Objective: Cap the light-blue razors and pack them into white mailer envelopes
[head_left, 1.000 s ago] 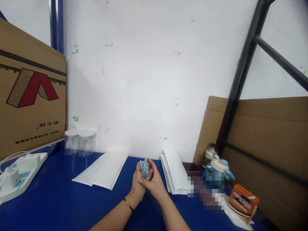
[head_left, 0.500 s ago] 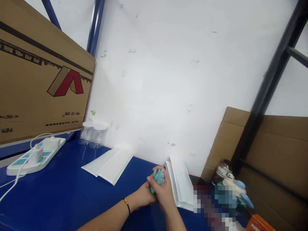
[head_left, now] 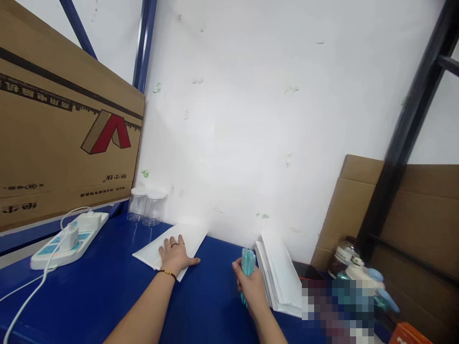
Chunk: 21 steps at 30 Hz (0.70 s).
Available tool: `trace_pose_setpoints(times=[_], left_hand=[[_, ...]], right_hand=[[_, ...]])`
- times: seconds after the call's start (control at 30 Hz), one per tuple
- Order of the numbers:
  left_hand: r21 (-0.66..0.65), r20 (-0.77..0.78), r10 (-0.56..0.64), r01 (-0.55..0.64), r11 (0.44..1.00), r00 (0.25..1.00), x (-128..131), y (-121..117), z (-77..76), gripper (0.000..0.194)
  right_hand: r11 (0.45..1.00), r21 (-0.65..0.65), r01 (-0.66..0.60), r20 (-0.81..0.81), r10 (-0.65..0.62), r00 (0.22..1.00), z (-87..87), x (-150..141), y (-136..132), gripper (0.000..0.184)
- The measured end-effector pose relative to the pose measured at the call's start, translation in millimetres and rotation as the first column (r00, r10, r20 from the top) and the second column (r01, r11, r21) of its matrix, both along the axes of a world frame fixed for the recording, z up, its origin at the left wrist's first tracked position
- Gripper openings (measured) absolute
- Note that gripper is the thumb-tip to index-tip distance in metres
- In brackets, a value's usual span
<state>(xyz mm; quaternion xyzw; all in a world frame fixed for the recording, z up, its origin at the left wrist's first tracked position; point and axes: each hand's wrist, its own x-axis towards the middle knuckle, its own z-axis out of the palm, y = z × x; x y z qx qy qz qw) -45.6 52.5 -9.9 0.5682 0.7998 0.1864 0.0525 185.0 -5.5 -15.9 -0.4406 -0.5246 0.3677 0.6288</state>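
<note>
My right hand (head_left: 253, 286) is closed around a bundle of slim teal pens (head_left: 248, 262). The bundle stands nearly upright, with ends showing above and below the fist. My left hand (head_left: 175, 258) lies with fingers spread on a white flat envelope (head_left: 193, 239) on the blue table, at left of centre. Part of that envelope is hidden under the hand. Just right of my right hand is a stack of similar white envelopes (head_left: 281, 272), leaning at a slant toward the wall.
A white power strip (head_left: 95, 232) with plugs and cables lies on the blue table (head_left: 118, 277) at left. Two clear jars (head_left: 154, 210) stand by the wall. A large cardboard box (head_left: 53, 143) rises behind. To the right are a brown jar (head_left: 343, 258), a teal-and-cream pot (head_left: 366, 277) and an orange box (head_left: 409, 334).
My hands were together around the teal bundle. The left has let go and moved left onto the white envelopes; the right keeps the bundle and has shifted slightly right.
</note>
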Motion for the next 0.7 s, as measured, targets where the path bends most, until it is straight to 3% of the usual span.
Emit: trace_pose_setpoints(times=[0.13, 0.23, 0.37, 0.47, 0.6, 0.7], left_hand=[[0.017, -0.067, -0.076, 0.077, 0.997, 0.995, 6.1, -4.1, 0.7, 0.094], [0.059, -0.066, -0.106, 0.11, 0.992, 0.992, 9.3, -4.5, 8.8, 0.088], [0.129, 0.122, -0.222, 0.206, 0.97, 0.967, 5.5, -2.2, 16.2, 0.076], [0.069, 0.2, -0.336, 0.329, 0.942, 0.92, 11.3, -5.9, 13.5, 0.075], [-0.049, 0.078, -0.389, 0.393, 0.918, 0.918, 35.4, -16.3, 3.8, 0.093], [-0.028, 0.061, -0.427, 0.43, 0.903, 0.902, 46.0, -19.8, 4.3, 0.075]], right_hand=[[0.998, -0.067, 0.006, -0.113, -0.013, 0.994, -2.3, 3.7, 1.1, 0.033], [0.993, -0.117, 0.01, -0.163, -0.029, 0.986, -2.4, 6.5, 2.6, 0.042], [0.992, -0.115, -0.043, -0.199, 0.02, 0.98, 2.7, 8.9, 3.7, 0.043], [0.996, -0.076, -0.048, -0.226, 0.03, 0.974, 10.9, 11.3, 1.7, 0.033], [0.992, -0.077, -0.099, -0.219, 0.08, 0.972, 17.3, 11.3, -2.9, 0.03], [0.988, -0.083, -0.129, -0.204, 0.11, 0.973, 18.3, 10.2, -5.2, 0.028]])
